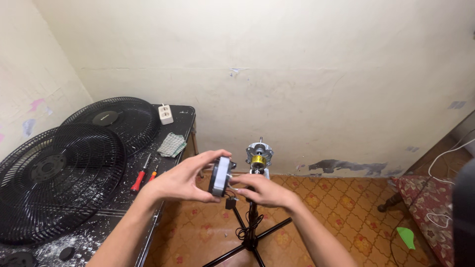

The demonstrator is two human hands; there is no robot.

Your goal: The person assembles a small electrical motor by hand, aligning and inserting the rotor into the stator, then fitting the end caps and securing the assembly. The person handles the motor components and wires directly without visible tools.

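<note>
Motor cover (219, 176), grey disc on edge, pinched in left hand (184, 179). Right hand (264, 192) touches its lower right rim; grasp unclear. Bare fan motor (259, 157) stands just beyond, shaft upright. Black fan guards (59, 173) lie far left on the table (99, 222).

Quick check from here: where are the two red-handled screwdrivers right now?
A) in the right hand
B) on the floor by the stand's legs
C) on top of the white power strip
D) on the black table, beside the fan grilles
D: the red-handled screwdrivers lie on the black table, just right of the front fan grille, and neither hand touches them.
</note>
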